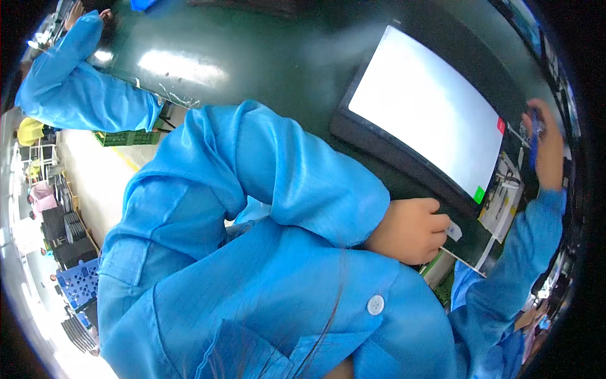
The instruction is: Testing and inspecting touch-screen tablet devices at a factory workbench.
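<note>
My left arm reaches across my body, and my left hand (410, 231) is closed at the table's near edge, in front of the light panel. A small pale flat piece (454, 231) shows at its fingertips, apparently pinched there. Out at the far right, my right hand (548, 142) is closed round a slim blue object (534, 142), whose kind is too blurred to tell. Between the hands lies a glowing white light panel (429, 107) in a thick black frame, slightly tilted. It bears a red tag (500, 126) and a green tag (479, 194) on its right side.
The dark green tabletop (265, 69) stretches away to the left. At the far left another person's blue sleeve (95, 95) rests along the table. A whitish tray of small parts (503, 196) sits beside the panel's right end. Green crates (129, 137) stand below the table.
</note>
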The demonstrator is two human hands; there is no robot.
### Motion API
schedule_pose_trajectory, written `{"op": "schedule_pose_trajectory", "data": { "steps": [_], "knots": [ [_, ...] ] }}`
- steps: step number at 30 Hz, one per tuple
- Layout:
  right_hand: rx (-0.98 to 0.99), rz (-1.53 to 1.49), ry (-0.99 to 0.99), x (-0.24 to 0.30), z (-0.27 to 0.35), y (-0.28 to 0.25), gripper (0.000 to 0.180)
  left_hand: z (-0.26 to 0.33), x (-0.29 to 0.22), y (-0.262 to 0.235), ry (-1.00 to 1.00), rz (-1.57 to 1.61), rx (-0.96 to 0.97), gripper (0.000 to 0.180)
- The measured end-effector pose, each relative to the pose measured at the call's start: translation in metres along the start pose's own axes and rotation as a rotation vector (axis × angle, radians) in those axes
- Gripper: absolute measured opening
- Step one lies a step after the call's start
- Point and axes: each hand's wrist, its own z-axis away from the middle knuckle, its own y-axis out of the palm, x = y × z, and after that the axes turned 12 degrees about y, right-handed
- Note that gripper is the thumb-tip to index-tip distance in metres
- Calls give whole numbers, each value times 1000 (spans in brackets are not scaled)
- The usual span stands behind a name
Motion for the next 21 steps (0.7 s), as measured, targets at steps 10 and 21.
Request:
{"op": "schedule_pose_trajectory", "data": {
  "steps": [10, 21],
  "knots": [
    [138, 147, 88, -63, -49, 32, 57, -5, 7, -2, 18, 42, -67, 13],
    [136, -365, 496, 106, 201, -21, 24, -5, 2, -3, 2, 47, 3, 11]
  ]
}}
